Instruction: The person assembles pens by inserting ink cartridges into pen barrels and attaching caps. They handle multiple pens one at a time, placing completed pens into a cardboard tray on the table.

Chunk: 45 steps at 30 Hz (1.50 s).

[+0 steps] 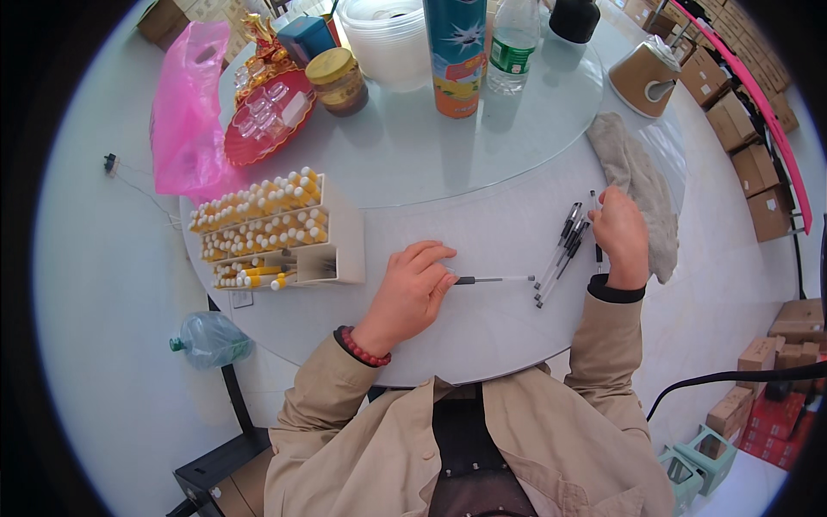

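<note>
My left hand (408,289) is closed on one end of a slim gel pen (493,278), thumb and forefinger pinching it just above the white tabletop. The pen points right, with a dark section by my fingers and a clear length beyond. To the right, my right hand (620,234) has curled fingers at another gel pen (599,255), which runs lengthwise along the hand's left side; the exact grip is partly hidden. Between the hands lie several clear gel pens with black parts (564,250), side by side. Left of my left hand stands a white tiered rack (346,246) packed with yellow, white-ended sticks (267,231).
A grey cloth glove (639,185) lies beside my right hand. Behind, a glass turntable (525,142) carries a spray can (455,60), a plastic bottle (514,50), a jar (338,82) and a red dish (269,121). A pink bag (189,121) hangs at the left.
</note>
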Each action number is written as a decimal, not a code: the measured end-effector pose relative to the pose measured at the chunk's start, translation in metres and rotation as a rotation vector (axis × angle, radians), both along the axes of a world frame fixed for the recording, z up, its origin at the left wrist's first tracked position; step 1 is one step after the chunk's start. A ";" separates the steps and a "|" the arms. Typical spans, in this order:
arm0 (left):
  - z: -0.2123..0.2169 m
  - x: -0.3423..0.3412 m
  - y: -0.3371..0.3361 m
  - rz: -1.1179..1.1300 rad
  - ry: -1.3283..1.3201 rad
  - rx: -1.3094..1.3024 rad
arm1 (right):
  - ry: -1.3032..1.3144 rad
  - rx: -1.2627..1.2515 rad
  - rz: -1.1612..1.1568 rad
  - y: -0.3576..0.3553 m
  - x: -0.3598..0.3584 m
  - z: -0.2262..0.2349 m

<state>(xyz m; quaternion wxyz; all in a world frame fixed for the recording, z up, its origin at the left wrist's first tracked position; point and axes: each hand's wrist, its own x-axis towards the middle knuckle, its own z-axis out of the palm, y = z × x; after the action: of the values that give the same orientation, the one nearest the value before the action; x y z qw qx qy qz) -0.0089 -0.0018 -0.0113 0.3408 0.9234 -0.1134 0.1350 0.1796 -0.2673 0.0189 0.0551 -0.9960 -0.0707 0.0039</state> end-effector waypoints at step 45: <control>0.004 -0.001 0.003 0.115 -0.071 -0.093 | 0.473 0.728 0.981 0.075 -0.039 0.013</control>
<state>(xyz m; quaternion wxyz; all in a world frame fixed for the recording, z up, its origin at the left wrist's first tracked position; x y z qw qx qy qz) -0.0095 0.0010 -0.0068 0.3710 0.9062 -0.0658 0.1921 0.1410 -0.1920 0.0318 0.3945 -0.7381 -0.4997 0.2235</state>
